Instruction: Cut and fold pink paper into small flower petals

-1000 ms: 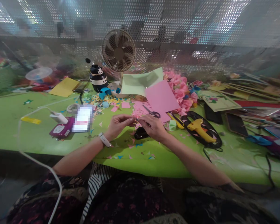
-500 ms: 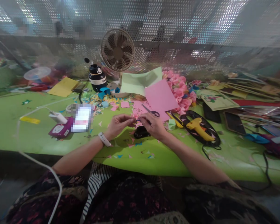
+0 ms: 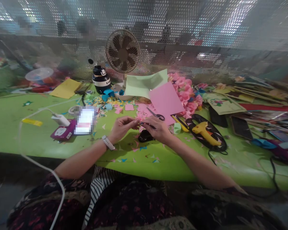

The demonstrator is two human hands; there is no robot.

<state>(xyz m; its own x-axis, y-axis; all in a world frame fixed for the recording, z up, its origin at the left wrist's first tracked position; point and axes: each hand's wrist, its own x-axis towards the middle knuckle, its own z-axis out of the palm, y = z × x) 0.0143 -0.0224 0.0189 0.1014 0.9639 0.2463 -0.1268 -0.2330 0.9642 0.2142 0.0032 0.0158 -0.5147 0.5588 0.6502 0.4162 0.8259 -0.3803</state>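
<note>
My left hand (image 3: 124, 127), with a white band on its wrist, pinches thumb and forefinger together above the middle of the green table. My right hand (image 3: 157, 128) is closed opposite it, fingertips almost meeting the left ones. Something small with pink and dark parts shows between the fingertips, too small to name. A black object (image 3: 145, 136) lies on the table under my right hand, partly covered by it. Just beyond that hand are scissors (image 3: 159, 117) with dark handles, lying on pink paper (image 3: 166, 99).
On the right, a yellow glue gun (image 3: 206, 133) rests on a black oval tray (image 3: 222, 145), beside a yellow cutter (image 3: 180, 123). A lit phone (image 3: 84, 120) and purple power strip (image 3: 63, 131) lie left. Behind stand a fan (image 3: 123, 52), a bottle (image 3: 101, 81) and pink paper flowers (image 3: 182, 88).
The fingers of my right hand have shifted slightly and lie flatter against the left fingertips. My left hand keeps its pinch. The whole view has moved a little.
</note>
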